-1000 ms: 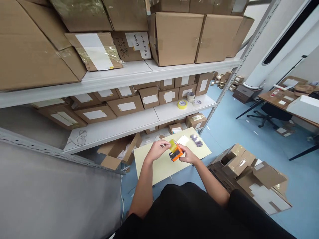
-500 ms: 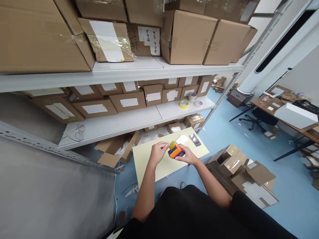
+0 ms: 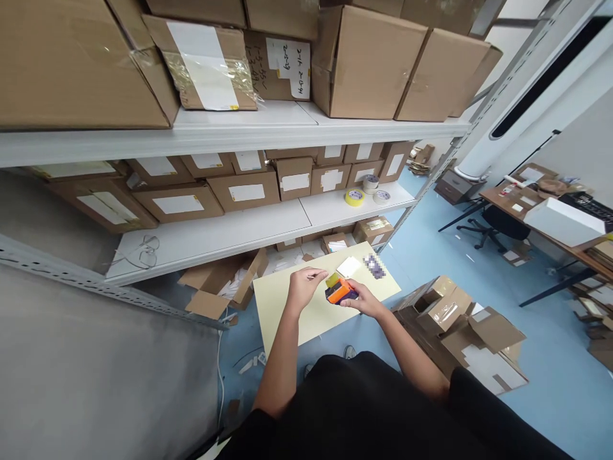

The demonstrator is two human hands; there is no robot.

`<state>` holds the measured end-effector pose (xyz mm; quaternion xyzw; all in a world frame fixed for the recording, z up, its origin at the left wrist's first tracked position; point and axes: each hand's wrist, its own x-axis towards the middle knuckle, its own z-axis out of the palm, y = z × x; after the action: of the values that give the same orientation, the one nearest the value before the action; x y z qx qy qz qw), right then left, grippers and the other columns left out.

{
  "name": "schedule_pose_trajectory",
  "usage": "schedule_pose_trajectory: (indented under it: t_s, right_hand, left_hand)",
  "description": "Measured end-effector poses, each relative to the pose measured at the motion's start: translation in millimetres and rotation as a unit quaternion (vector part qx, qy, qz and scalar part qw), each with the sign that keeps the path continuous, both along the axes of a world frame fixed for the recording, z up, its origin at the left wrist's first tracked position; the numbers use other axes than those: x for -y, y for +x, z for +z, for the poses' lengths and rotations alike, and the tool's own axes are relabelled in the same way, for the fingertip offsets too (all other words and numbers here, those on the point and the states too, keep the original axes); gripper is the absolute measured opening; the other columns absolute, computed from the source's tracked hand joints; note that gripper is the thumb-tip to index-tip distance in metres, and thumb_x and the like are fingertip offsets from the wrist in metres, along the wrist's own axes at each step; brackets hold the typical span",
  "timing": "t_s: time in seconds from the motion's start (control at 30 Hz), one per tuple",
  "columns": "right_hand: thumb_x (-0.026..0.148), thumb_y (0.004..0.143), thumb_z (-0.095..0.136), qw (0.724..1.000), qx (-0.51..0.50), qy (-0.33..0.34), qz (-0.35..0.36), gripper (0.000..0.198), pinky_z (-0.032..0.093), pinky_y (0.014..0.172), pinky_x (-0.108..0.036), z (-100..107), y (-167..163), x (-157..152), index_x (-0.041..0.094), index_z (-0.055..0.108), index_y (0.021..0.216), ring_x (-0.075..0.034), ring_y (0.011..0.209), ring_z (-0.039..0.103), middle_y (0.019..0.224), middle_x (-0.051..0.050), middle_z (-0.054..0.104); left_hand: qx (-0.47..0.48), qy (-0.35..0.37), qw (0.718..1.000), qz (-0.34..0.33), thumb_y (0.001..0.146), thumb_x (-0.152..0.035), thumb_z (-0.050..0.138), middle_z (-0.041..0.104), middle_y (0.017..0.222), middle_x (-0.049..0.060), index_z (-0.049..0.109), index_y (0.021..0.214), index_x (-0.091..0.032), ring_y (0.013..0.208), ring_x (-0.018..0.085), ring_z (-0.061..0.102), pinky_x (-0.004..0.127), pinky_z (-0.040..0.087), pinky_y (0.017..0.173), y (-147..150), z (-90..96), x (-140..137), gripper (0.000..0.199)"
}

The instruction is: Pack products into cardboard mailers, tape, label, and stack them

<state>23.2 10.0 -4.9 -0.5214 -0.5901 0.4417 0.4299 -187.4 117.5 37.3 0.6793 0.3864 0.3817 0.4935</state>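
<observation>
In the head view, the right hand (image 3: 363, 299) has its fingers curled around an orange and dark-blue handheld plastic device (image 3: 341, 291), gripping it above a pale-yellow rectangular table (image 3: 287, 319); the left hand (image 3: 302, 291) has thumb and forefinger drawn nearly together, just beside the translucent yellow flap (image 3: 332, 280) on the device; at this size I cannot tell whether those fingertips pinch the flap's edge or anything thin; a small white stack of paper (image 3: 348, 267) lies on the table past the device, with a pixelated dark item (image 3: 374, 266) to its right.

Left of the table, an open brown cardboard box (image 3: 205, 304) contains crumpled white material; on the grey-white middle shelf (image 3: 230, 236), closed brown boxes with white labels (image 3: 244, 191) stand in rows, near a yellow tape roll (image 3: 355, 203) and white tape rolls (image 3: 370, 187); at right, brown cardboard boxes (image 3: 447, 308) are piled on the blue floor (image 3: 555, 364), one with its flap raised, its contents hidden.
</observation>
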Motion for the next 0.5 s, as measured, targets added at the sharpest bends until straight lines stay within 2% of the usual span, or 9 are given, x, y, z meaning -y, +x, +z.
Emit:
schedule_pose_trajectory:
  t_s: [0.13, 0.23, 0.37, 0.5]
  right_hand:
    - [0.053, 0.077, 0.084, 1.0, -0.005, -0.004, -0.014, 0.054, 0.047, 0.088, -0.036, -2.7, 2.4, -5.0, 0.021, 0.066, 0.118, -0.023, 0.096, 0.059, 0.107, -0.004, 0.065]
    - [0.054, 0.077, 0.084, 0.999, -0.017, -0.01, -0.033, 0.055, 0.049, 0.082, -0.034, -11.1, 6.4, -9.9, 0.021, 0.066, 0.116, -0.021, 0.09, 0.058, 0.101, -0.003, 0.063]
    - [0.057, 0.079, 0.081, 0.996, -0.061, -0.017, -0.055, 0.051, 0.05, 0.071, -0.031, -22.0, 16.4, -16.8, 0.021, 0.065, 0.111, -0.018, 0.081, 0.057, 0.094, -0.002, 0.062]
    - [0.057, 0.08, 0.08, 0.996, -0.081, -0.003, -0.032, 0.05, 0.05, 0.069, -0.031, -15.4, 33.5, -30.8, 0.021, 0.064, 0.11, -0.018, 0.078, 0.056, 0.091, -0.002, 0.061]
  left_hand:
    - [-0.003, 0.025, 1.0, -0.001, 0.086, -0.046, 0.073, 0.078, 0.091, 0.006, 0.084, 0.088, -0.024, 0.085, 0.021, 0.071, 0.032, 0.056, 0.074, 7.6, 2.6, -3.3, 0.025]
    - [-0.014, 0.051, 0.999, 0.0, 0.089, -0.045, 0.071, 0.075, 0.085, 0.004, 0.085, 0.09, -0.025, 0.079, 0.019, 0.068, 0.031, 0.053, 0.072, 14.8, 8.4, -4.3, 0.025]
    - [-0.045, 0.102, 0.994, -0.015, 0.092, -0.041, 0.067, 0.074, 0.083, 0.003, 0.085, 0.091, -0.027, 0.078, 0.018, 0.066, 0.03, 0.051, 0.073, 24.4, 26.4, -5.2, 0.023]
    - [-0.081, 0.152, 0.985, -0.014, 0.094, -0.04, 0.064, 0.074, 0.083, 0.002, 0.085, 0.093, -0.029, 0.079, 0.019, 0.066, 0.03, 0.05, 0.072, 39.5, 48.5, -7.7, 0.024]
